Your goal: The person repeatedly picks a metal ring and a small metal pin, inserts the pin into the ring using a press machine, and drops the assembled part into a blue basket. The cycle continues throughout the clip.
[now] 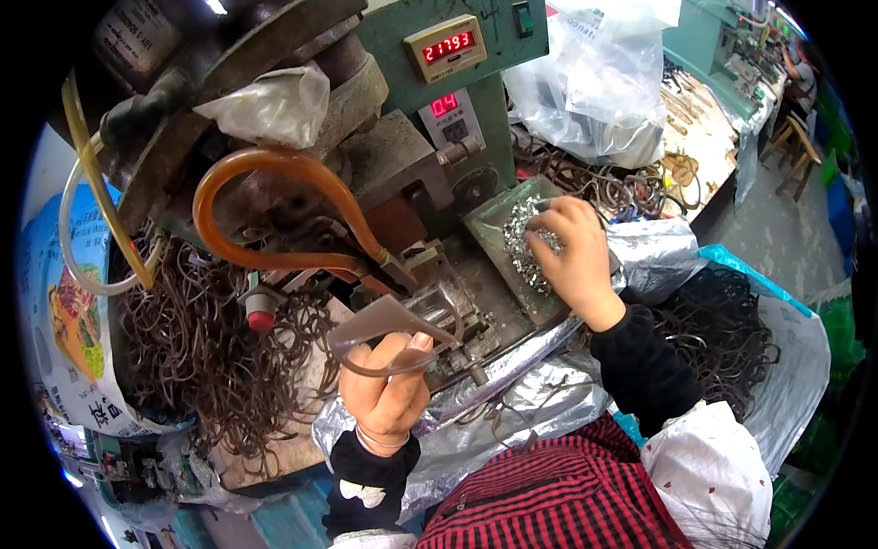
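Note:
My left hand (389, 389) is closed around a brown, flat, flexible strip (380, 328) bent into a loop, one part of it wide and slightly see-through. It holds the strip up at the front of the machine's metal working head (444, 311). To the right, my right hand (576, 261) reaches over a green metal tray (494, 220). Its curled fingers touch a heap of small shiny metal pieces (521, 247); whatever lies between the fingertips is too small to make out.
A thick orange hose (265, 157) loops above the working head, near a red button (261, 320). Piles of dark strips (229, 366) lie at left, with more in a sack (713, 329) at right. Silver sheeting (549, 393) covers the front edge. Clear plastic bags (594, 82) stand behind the tray.

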The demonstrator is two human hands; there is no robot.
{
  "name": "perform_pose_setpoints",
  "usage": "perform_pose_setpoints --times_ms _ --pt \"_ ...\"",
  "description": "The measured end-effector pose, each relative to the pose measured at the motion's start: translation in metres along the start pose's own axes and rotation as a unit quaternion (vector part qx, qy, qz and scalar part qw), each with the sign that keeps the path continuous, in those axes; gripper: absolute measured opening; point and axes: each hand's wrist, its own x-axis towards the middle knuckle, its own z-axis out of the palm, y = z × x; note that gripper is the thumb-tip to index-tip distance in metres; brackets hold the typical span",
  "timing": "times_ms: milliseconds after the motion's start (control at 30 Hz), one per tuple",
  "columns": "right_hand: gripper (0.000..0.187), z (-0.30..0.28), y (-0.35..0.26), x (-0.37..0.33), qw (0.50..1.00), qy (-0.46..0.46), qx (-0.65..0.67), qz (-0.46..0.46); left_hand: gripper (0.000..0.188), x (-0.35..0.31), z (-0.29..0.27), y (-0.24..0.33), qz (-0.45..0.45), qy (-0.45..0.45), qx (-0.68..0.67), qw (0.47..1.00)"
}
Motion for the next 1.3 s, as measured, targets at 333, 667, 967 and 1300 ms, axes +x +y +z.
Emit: perform_pose_setpoints --times_ms 333,667,967,1300 --pt "0.019 0.024 0.014 0.003 0.970 -0.166 -0.060 -0.165 0.021 -0.001 -0.005 0.002 -0.011 -0.033 0.007 0.999" --pt "0.013 0.015 0.009 -0.072 0.980 0.188 0.062 0.001 0.031 -0.006 -0.007 0.003 -0.026 -0.036 -0.007 0.999" --pt "0.015 -0.003 0.000 -0.007 0.989 0.053 0.130 0.050 0.037 -0.006 0.000 -0.003 -0.006 0.006 -0.070 0.998" --pt "0.011 -0.001 0.023 -0.002 0.990 0.007 0.106 0.097 0.036 -0.006 0.002 0.001 -0.020 0.010 -0.058 0.998"
